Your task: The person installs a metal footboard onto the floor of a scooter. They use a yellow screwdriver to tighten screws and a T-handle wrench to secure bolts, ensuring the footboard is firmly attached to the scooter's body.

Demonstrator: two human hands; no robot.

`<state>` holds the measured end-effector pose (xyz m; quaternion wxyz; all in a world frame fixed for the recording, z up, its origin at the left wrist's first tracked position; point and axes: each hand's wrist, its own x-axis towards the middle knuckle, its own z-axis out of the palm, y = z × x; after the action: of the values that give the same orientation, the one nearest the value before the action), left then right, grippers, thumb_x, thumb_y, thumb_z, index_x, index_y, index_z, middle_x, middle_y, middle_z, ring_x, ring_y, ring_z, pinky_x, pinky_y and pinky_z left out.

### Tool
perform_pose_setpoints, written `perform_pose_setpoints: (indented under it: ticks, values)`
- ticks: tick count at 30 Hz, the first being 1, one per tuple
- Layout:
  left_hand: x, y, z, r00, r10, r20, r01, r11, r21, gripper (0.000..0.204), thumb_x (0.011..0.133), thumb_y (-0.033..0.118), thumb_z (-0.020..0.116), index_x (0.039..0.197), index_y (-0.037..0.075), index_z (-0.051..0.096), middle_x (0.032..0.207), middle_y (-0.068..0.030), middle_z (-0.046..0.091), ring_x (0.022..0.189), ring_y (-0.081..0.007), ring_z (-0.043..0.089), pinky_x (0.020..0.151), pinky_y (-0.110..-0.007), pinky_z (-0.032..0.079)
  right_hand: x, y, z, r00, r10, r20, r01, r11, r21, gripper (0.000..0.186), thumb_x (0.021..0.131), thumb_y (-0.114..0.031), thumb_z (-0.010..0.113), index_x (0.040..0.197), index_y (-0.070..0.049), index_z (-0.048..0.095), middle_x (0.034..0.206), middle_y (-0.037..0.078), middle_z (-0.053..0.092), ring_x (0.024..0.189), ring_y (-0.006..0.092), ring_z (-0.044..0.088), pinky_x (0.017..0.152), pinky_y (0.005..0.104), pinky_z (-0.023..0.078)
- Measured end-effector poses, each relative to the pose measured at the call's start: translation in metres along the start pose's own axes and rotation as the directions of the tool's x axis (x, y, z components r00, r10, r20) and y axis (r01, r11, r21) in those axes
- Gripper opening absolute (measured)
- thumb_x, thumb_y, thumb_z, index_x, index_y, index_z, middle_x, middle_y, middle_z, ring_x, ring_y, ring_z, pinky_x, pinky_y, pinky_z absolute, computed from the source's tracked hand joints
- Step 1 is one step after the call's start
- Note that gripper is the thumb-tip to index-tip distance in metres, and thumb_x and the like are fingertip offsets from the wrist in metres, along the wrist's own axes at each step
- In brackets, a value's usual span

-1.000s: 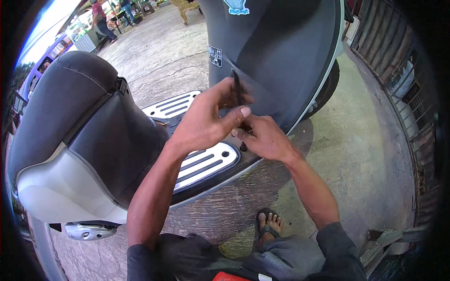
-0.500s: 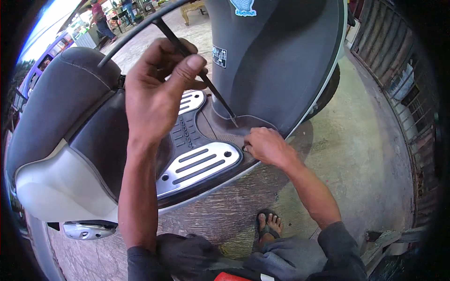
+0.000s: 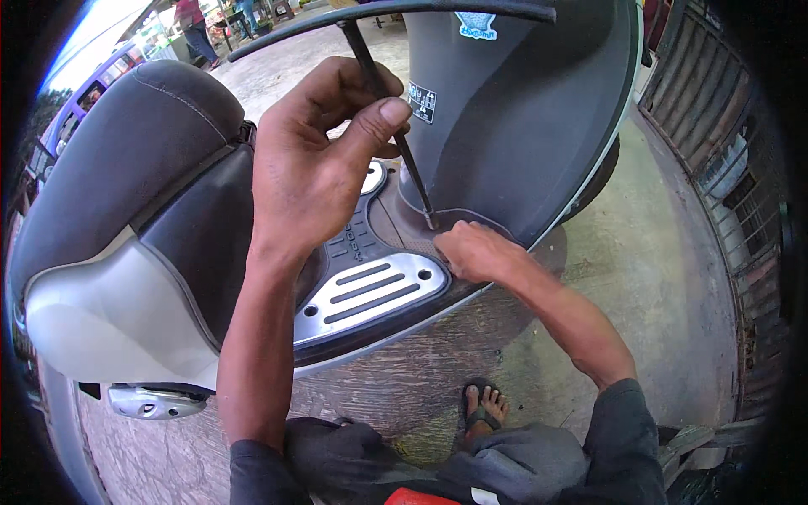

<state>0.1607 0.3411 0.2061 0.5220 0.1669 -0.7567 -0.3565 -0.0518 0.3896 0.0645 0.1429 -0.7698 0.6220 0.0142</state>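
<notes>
Rough paving [image 3: 379,383] lies under a parked scooter [image 3: 488,143]. The left hand [image 3: 316,172] pinches the shaft of a black T-handled tool [image 3: 411,168] between thumb and fingers, tip slanting down just beside the right hand [image 3: 475,251]. That hand's fingers curl low at the floorboard [image 3: 400,220]; whether they hold anything cannot be told. Near it is a silver footplate [image 3: 370,295]; farther left, the dark seat [image 3: 181,93].
</notes>
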Motion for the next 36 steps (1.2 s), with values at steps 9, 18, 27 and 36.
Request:
perform_pose_setpoints:
  ticks: [9, 18, 27, 36]
  values:
    - [0.001, -0.003, -0.001, 1.0, 0.016, 0.015, -0.016, 1.0, -0.006, 0.021, 0.097, 0.014, 0.073, 0.113, 0.001, 0.068, 0.098, -0.0094, 0.074, 0.093, -0.0183, 0.073, 0.078, -0.033, 0.063, 0.008, 0.006, 0.001, 0.996, 0.053, 0.067, -0.057, 0.997, 0.054, 0.016, 0.083, -0.004, 0.063, 0.094, 0.006, 0.069, 0.103, 0.029, 0.07, 0.104, 0.0453, 0.068, 0.087, 0.0521, 0.054]
    - [0.001, -0.003, 0.0, 1.0, 0.011, -0.006, -0.011, 1.0, -0.013, 0.024, 0.095, 0.016, 0.074, 0.113, 0.001, 0.068, 0.099, -0.0107, 0.074, 0.094, -0.0203, 0.074, 0.079, -0.035, 0.065, 0.017, 0.028, 0.014, 1.0, -0.012, -0.014, 0.013, 0.996, 0.084, 0.015, 0.078, -0.005, 0.068, 0.089, 0.006, 0.071, 0.093, 0.029, 0.07, 0.09, 0.0426, 0.072, 0.077, 0.0484, 0.054]
    - [0.0, -0.012, 0.009, 0.997, -0.062, 0.034, 0.065, 0.993, -0.097, 0.02, 0.096, 0.013, 0.074, 0.11, 0.001, 0.068, 0.097, -0.0101, 0.073, 0.091, -0.018, 0.073, 0.078, -0.034, 0.065, -0.048, -0.001, -0.061, 0.908, 0.103, -0.406, 0.168, 0.797, 0.58, 0.035, 0.081, -0.017, 0.077, 0.11, 0.0, 0.069, 0.098, 0.019, 0.074, 0.09, 0.0279, 0.074, 0.08, 0.0424, 0.056]
    - [-0.015, -0.05, 0.053, 0.944, -0.255, 0.21, 0.268, 0.963, -0.039, 0.02, 0.095, 0.012, 0.074, 0.106, -0.001, 0.065, 0.095, -0.0072, 0.071, 0.085, -0.014, 0.07, 0.076, -0.032, 0.061, -0.044, 0.005, -0.015, 0.876, 0.119, -0.468, 0.228, 0.752, 0.618, 0.027, 0.091, -0.017, 0.075, 0.11, 0.001, 0.071, 0.088, 0.013, 0.074, 0.08, 0.017, 0.07, 0.075, 0.0342, 0.054]
